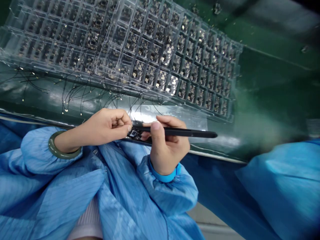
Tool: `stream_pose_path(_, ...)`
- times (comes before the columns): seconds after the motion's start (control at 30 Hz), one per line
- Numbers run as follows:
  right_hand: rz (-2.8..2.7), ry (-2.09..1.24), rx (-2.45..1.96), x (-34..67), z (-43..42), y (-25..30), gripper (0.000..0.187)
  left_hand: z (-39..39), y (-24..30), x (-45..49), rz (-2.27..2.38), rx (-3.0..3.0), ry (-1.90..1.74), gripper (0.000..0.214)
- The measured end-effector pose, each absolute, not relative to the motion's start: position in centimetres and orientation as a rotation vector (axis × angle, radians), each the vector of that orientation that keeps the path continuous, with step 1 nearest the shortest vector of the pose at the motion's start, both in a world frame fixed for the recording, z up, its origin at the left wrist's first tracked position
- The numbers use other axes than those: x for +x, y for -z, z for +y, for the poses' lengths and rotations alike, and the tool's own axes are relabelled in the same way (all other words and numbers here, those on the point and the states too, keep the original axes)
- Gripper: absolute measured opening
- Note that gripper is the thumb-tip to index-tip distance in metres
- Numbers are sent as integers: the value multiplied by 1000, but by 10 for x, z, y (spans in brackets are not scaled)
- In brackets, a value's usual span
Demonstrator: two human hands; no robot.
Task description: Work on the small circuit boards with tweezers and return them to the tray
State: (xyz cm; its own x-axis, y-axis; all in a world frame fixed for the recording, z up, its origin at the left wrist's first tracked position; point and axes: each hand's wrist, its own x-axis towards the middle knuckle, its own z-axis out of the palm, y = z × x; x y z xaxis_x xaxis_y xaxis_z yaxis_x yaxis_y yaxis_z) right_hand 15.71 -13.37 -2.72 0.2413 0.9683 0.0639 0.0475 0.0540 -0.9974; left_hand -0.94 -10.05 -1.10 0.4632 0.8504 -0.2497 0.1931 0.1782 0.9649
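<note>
My right hand [170, 143] is closed around a slim black pen-shaped tool [192, 132], held almost level. The tool's thin end points left, toward my left hand. A small dark circuit board [133, 133] with a silvery square part lies between my two hands, at the table's near edge. My left hand [112, 125] is closed, thumb and forefinger pinched together right beside the board and the tool's tip. What sits in that pinch is too small to make out. Fingers partly hide the board.
Clear plastic trays [150, 50] full of small circuit boards span the table beyond my hands, overlapping. Thin black wires [72, 95] with tiny light-coloured ends lie along the trays' near side. Green matting [270, 83] covers the table. At right is another person's blue sleeve [287, 180].
</note>
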Motion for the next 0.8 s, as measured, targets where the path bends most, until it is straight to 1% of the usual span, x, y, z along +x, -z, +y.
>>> stream_pose_path(0.27,-1149,-808,-1238,156,-139,29,19,-101,10,-8,1030,1344,-603,8)
stream_pose_path(0.53,-1084,-803,-1202,154,-135,34,9,-100,11,-9,1025,1386,-583,8)
stream_pose_path(0.8,-1109,-792,-1197,154,-133,37,10,-101,12,-10,1017,1379,-587,8)
